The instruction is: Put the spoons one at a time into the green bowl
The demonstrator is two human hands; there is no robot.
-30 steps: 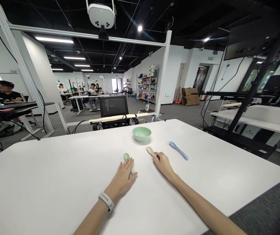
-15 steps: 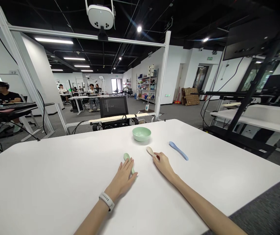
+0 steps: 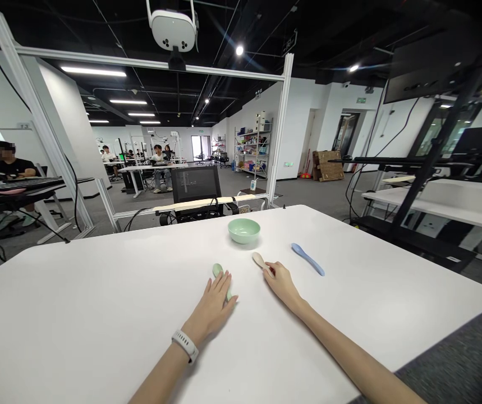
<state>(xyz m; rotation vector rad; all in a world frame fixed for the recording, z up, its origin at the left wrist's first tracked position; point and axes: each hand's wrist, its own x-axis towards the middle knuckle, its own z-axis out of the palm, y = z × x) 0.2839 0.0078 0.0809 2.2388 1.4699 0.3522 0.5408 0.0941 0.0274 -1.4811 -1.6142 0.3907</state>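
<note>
My left hand (image 3: pixel 212 306) lies flat on the white table (image 3: pixel 97 292), fingers stretched out over the handle of a green spoon (image 3: pixel 217 270); the spoon's bowl shows past my fingertips. A white watch sits on that wrist. My right hand (image 3: pixel 281 282) rests a little to the right, its fingers curled onto the handle of a beige spoon (image 3: pixel 258 260), whose bowl points away from me. A mint green bowl (image 3: pixel 244 230) stands beyond both spoons. To the right of my right hand a blue spoon (image 3: pixel 307 258) lies untouched.
An aluminium frame (image 3: pixel 280 129) with a camera (image 3: pixel 172 25) overhead stands behind the table. A black office chair (image 3: pixel 196 185) is at the far edge. People sit at desks at the left and in the background. Black stands and a white table are at the right.
</note>
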